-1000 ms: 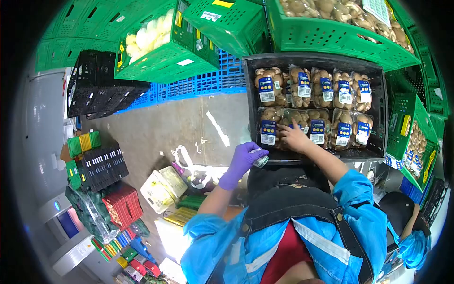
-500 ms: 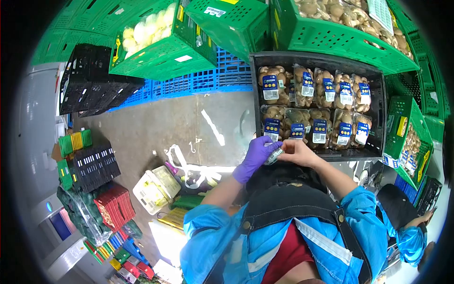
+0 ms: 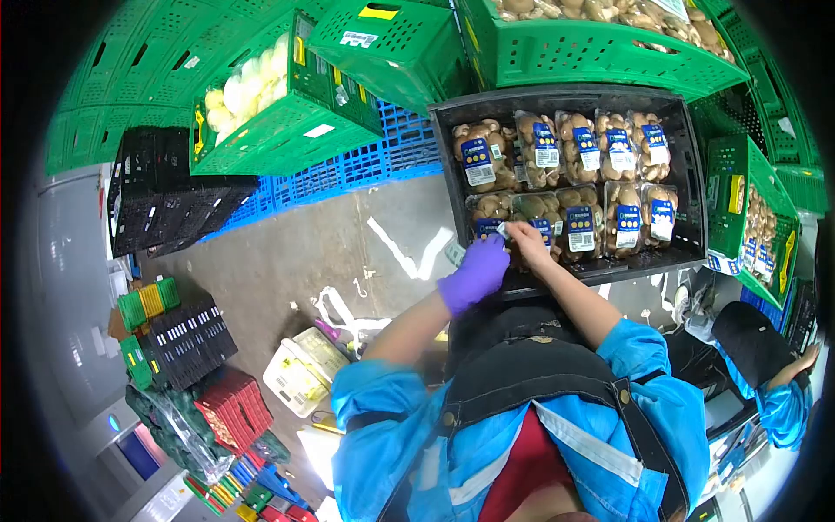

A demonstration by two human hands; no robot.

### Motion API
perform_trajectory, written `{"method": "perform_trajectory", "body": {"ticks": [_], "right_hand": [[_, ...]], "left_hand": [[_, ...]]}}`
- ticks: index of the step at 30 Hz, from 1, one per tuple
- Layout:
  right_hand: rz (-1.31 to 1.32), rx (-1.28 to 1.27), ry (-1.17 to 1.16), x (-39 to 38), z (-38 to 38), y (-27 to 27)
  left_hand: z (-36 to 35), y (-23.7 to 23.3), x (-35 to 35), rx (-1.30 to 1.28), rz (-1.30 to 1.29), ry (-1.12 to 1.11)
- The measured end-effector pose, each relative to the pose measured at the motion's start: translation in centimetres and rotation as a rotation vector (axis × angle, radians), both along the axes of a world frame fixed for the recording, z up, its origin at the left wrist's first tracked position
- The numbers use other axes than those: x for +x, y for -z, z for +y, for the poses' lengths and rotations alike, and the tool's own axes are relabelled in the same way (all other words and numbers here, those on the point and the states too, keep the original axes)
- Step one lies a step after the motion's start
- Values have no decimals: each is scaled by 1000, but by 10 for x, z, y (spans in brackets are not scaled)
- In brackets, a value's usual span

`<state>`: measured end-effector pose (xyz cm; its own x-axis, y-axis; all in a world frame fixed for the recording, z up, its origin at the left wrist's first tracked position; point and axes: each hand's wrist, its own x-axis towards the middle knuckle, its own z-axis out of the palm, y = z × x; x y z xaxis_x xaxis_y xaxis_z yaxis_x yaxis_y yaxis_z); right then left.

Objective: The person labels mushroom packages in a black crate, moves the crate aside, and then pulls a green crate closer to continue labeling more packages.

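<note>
The left hand (image 3: 480,268) is closed on a pale strip (image 3: 455,253) beside the black crate (image 3: 565,101); I cannot tell the grip of the right hand (image 3: 531,247) over the mushroom packs (image 3: 579,228); such crowding could crumple the strip.

We can read no wording, brand or number. We identify blue-and-white labels (image 3: 580,228) on the mushroom packs (image 3: 577,198): white lettering on blue, coloured dots and a square code, all too small to decipher. We note a barcode label (image 3: 358,39) on a green crate (image 3: 409,65) and illegible print on a pale strip (image 3: 454,253).
</note>
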<state>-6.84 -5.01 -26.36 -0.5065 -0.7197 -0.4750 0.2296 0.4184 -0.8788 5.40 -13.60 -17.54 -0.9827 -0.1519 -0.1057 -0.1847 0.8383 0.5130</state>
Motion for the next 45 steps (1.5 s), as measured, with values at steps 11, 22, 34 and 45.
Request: {"method": "perform_trajectory", "body": {"ticks": [11, 22, 34, 45], "right_hand": [[570, 97, -103, -1, 16, -15], [710, 486, -89, 23, -7, -18], [1042, 505, -263, 17, -8, -8], [990, 548, -206, 16, -13, -12]], "left_hand": [[1, 96, -5, -167, -256, -92], [7, 84, -11, -447, -514, 113], [13, 106, -8, -530, -504, 79], [14, 106, -5, -499, -467, 39]]}}
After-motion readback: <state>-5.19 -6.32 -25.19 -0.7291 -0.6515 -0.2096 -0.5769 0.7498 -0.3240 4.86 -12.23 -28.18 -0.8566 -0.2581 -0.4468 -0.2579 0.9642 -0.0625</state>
